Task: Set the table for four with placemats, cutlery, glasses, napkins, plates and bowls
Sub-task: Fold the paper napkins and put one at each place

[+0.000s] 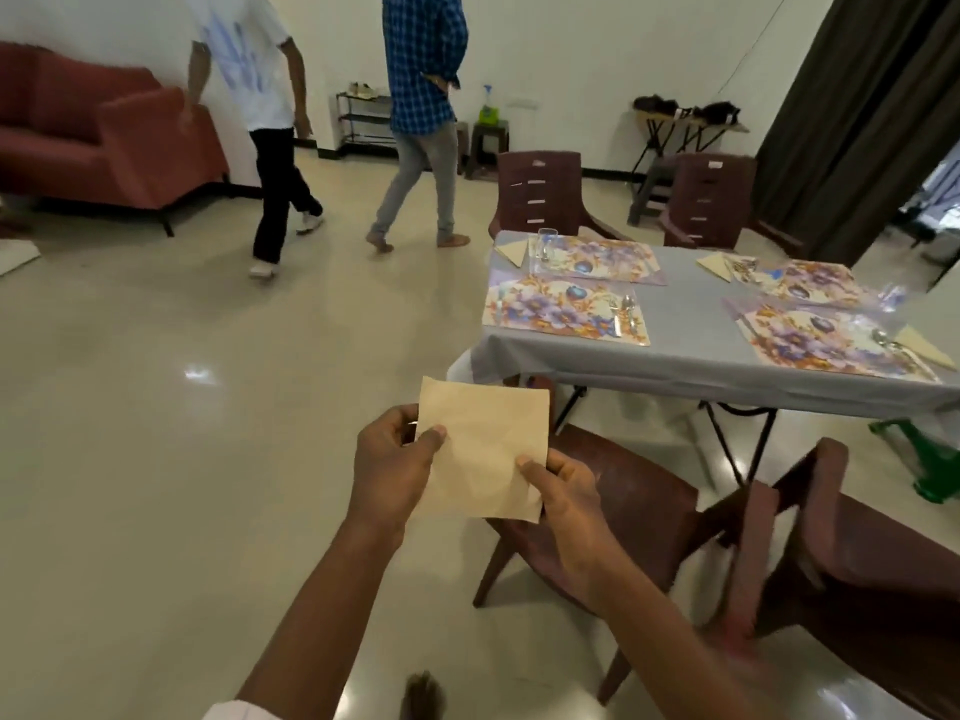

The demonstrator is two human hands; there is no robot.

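I hold a square beige napkin [485, 449] in front of me, above the floor, short of the table. My left hand [392, 462] pinches its left edge and my right hand [563, 491] pinches its lower right corner. The table [685, 350], under a grey cloth, carries several floral placemats [563, 311]. Folded napkins lie at the far left [511, 251], far middle [716, 266] and near right [927, 347]. A glass [545, 245] stands on the far left mat and another glass [892, 295] is at the right. Cutlery [626, 309] lies on the near left mat.
Brown plastic chairs stand at the near side [613, 506], [857, 558] and far side [540, 192], [709, 200] of the table. Two people [265, 96], [423, 111] walk across the floor at the back left. A red sofa [98, 132] lines the left wall. A green stool [930, 459] sits at the right.
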